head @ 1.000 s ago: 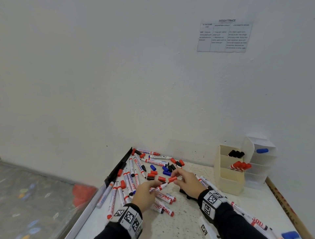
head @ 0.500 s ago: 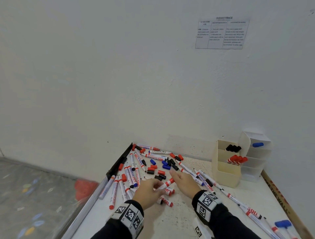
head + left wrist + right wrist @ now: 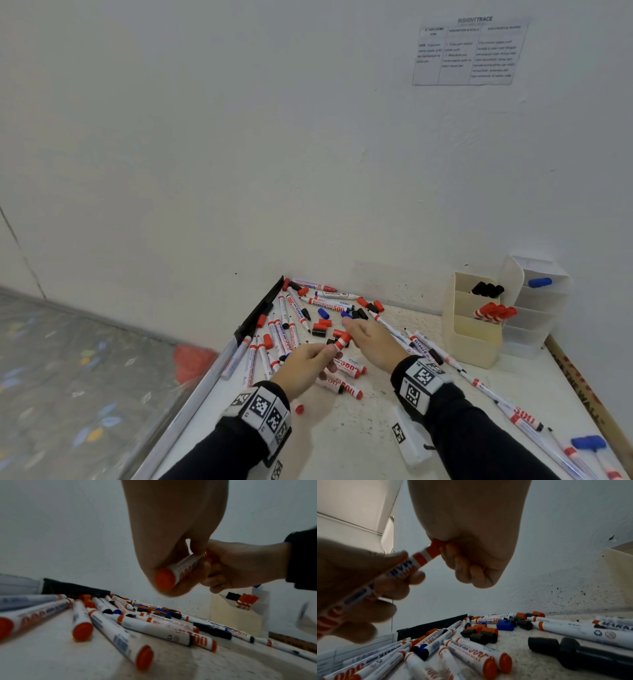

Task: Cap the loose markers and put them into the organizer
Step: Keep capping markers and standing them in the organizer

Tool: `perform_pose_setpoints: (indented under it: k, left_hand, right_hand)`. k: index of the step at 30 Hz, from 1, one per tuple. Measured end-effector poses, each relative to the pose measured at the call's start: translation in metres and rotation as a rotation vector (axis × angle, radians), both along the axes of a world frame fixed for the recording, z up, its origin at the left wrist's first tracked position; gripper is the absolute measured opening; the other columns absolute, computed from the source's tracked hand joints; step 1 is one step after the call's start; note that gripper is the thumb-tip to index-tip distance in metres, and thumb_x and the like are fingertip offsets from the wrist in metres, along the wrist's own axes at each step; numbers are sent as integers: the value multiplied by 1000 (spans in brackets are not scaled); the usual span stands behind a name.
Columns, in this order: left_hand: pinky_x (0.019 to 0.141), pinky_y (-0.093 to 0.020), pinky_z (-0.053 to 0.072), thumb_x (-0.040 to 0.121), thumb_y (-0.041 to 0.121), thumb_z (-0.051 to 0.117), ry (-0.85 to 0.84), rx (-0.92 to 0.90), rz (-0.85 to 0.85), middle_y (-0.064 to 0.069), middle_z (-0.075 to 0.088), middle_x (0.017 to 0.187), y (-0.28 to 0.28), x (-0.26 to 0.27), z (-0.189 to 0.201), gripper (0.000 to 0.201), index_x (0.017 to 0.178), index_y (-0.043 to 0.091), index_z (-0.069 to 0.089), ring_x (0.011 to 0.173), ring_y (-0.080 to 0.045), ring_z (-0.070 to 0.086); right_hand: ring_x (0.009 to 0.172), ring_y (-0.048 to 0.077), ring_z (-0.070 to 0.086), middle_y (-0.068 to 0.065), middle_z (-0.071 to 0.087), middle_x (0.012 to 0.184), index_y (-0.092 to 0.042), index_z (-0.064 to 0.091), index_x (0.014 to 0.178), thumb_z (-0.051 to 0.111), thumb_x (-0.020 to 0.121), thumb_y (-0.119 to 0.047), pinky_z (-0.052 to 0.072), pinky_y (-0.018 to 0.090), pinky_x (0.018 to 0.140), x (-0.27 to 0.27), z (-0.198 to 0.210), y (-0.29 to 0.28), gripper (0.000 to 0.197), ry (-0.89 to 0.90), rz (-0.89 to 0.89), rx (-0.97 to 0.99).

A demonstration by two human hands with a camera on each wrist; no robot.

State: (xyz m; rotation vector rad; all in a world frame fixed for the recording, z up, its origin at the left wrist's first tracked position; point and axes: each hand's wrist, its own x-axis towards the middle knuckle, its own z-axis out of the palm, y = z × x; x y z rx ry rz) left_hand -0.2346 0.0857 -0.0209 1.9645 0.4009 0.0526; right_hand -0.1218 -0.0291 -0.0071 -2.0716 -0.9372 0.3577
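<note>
Left hand (image 3: 306,364) above the surface (image 3: 349,431), fingers curled round the barrel of a red whiteboard marker (image 3: 337,346), held clear of the pile. Right hand (image 3: 375,342) just beside it, fingers curled, pinching the red cap (image 3: 435,550) at the marker's far end; cap seated on or pressed against the barrel, exact fit hard to tell. From the left wrist: marker's (image 3: 180,569) red butt end toward the camera, left hand (image 3: 171,534) wrapped round it, right hand (image 3: 240,563) closed at the other end. From the right wrist: left hand (image 3: 356,585) gripping the printed barrel (image 3: 385,577), right hand (image 3: 471,540) knuckles bunched over the cap.

Below and beyond the hands, a scatter of loose markers (image 3: 284,335) on the surface, white barrels with red print, many uncapped, some crossing one another. Among them loose caps (image 3: 322,325), red, black and blue, lying near the back wall. More markers (image 3: 479,383) strung out to the right toward the near corner.

Cream organizer (image 3: 469,342) at the back right of the surface, against the wall: black-capped markers (image 3: 486,289) in its rear compartment, red-capped markers (image 3: 493,311) in the next one forward. Clear tiered organizer (image 3: 534,325) touching its right side, a blue cap (image 3: 539,282) showing in its top tier.

Printed sheet (image 3: 467,53) stuck on the wall above. Black strip (image 3: 260,311) along the surface's left edge.
</note>
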Motion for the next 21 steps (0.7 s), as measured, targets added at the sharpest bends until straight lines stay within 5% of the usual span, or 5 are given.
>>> perform_pose_setpoints:
  k: [6, 10, 13, 19, 21]
  left_hand:
    - [86, -27, 49, 94, 12, 43, 403, 374, 330, -13, 60, 118, 53, -12, -21, 31, 119, -1, 55, 98, -24, 60]
    - [109, -33, 35, 93, 11, 44, 488, 402, 393, -18, 39, 142, 59, -14, -30, 45, 135, -5, 38, 135, -30, 35]
    - [96, -31, 48, 90, 16, 50, 461, 368, 425, -15, 58, 124, 62, -3, -37, 40, 125, -2, 52, 115, -26, 57]
    - [106, -28, 38, 94, 29, 44, 358, 119, 615, -10, 37, 144, 63, 16, -43, 57, 141, 1, 26, 131, -20, 43]
    - [92, -33, 48, 94, 25, 47, 426, 43, 586, -17, 43, 140, 62, 21, -45, 51, 135, -3, 36, 127, -27, 47]
  right_hand:
    - [55, 11, 39, -2, 44, 63, -12, 56, 76, 36, 97, -40, 33, 21, 54, 25, -3, -14, 40, -64, -163, 9]
    - [61, 14, 44, -1, 50, 73, -8, 60, 85, 38, 96, -41, 36, 23, 56, 38, -5, -28, 41, -52, -271, 79]
    - [60, 13, 44, 2, 55, 71, -18, 55, 79, 41, 96, -37, 35, 23, 56, 45, -4, -40, 29, -57, -307, 149]
    - [62, 14, 55, 2, 63, 90, -11, 56, 106, 45, 96, -23, 48, 28, 59, 70, 9, -74, 18, -19, -403, 301]
    - [68, 16, 58, 2, 63, 92, -8, 52, 116, 44, 96, -18, 50, 32, 68, 85, 19, -89, 23, -69, -489, 333]
